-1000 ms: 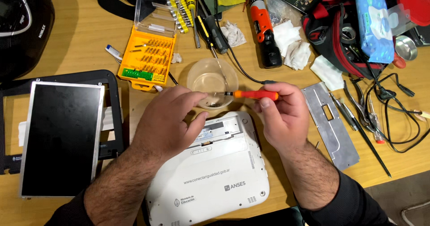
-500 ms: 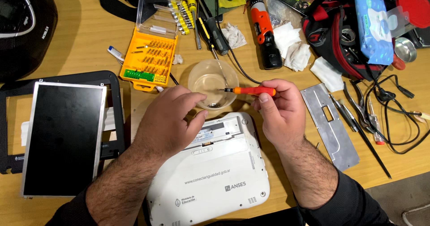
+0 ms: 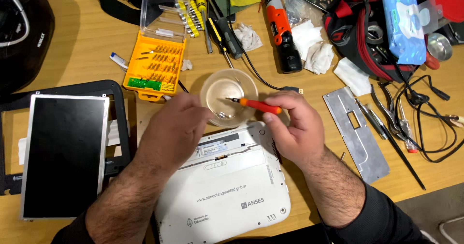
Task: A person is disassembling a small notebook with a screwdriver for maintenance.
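Right hand (image 3: 295, 128) grips a small orange-handled screwdriver (image 3: 256, 105), tip held over the clear plastic bowl (image 3: 229, 98) on the wooden table (image 3: 77, 55). Left hand (image 3: 174, 130) curled, fingertips at the bowl's near-left rim; whether it pinches anything, cannot tell. Both hands sit above the far edge of the white laptop base (image 3: 224, 188), underside up. Detached screen panel (image 3: 63, 154) lies left; yellow bit case (image 3: 153, 67) beyond the bowl; metal plate (image 3: 357, 135) right.

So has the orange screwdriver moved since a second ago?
Yes. Against the clear bowl, the orange screwdriver has shifted left: its tip is now over the bowl's middle, not by its right rim.
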